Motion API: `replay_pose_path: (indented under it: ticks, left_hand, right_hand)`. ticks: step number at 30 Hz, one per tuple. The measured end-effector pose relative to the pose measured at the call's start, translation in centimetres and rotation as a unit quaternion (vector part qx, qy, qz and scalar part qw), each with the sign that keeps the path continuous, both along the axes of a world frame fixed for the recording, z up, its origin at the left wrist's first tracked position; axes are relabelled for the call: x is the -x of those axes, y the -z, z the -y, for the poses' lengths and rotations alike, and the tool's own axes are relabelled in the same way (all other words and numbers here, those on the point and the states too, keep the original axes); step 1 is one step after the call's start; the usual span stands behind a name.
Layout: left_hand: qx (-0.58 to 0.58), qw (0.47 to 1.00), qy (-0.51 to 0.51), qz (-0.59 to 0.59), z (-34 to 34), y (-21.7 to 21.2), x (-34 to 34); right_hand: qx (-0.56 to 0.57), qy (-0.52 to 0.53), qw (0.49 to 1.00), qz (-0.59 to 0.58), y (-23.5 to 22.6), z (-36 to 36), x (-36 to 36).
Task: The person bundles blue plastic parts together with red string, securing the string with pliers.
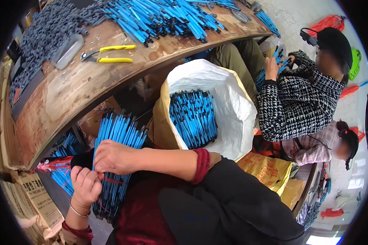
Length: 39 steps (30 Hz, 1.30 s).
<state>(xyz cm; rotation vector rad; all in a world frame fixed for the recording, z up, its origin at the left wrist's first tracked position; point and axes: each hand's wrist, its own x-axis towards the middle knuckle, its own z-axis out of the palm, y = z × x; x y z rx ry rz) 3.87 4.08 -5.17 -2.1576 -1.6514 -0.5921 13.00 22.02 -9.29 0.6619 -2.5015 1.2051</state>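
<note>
A thick bundle of blue rods with black tips (117,141) lies across my lap below the workbench edge. My right hand (114,157) rests on top of the bundle and pinches a thin red string (110,179) that wraps it. My left hand (85,185) is closed on the same red string at the bundle's left side. A red tassel of string (49,164) trails to the left.
A white sack (233,106) holds several more blue bundles (193,117). On the wooden workbench (81,85) lie yellow-handled pliers (108,54), a heap of blue rods (167,16) and dark grey parts (45,32). A person in a checked jacket (298,98) sits right, holding blue rods.
</note>
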Motion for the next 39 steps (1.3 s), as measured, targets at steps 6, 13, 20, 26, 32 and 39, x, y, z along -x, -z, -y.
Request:
replay_pose_path:
  ticks: [6, 13, 20, 26, 32, 39]
  left_hand:
    - [0.061, 0.986, -0.018, 0.154, 0.1, 0.0, 1.1]
    - [0.219, 0.892, -0.048, 0.393, 0.7, 0.3, 1.8]
    - [0.233, 0.888, -0.089, 0.388, 1.3, -1.2, 0.1]
    - [0.076, 0.719, 0.017, 0.69, 0.1, 0.1, -3.3]
    - [-0.026, 0.5, -0.116, 0.858, 1.9, 1.9, -1.9]
    - [-0.059, 0.523, -0.198, 0.827, 1.9, 1.2, 0.4]
  right_hand:
    - [-0.08, 0.03, 0.992, -0.097, -2.8, 0.2, -3.5]
    - [0.233, 0.0, 0.968, -0.09, -0.3, 2.8, -4.1]
    - [0.423, -0.044, 0.892, 0.155, -0.6, 2.5, -4.5]
    - [0.489, -0.004, 0.851, 0.193, -0.4, 2.0, -5.0]
    - [0.352, 0.041, 0.933, 0.063, 0.0, 1.4, -5.7]
    - [0.19, 0.094, 0.976, 0.054, 0.5, 2.1, -4.7]
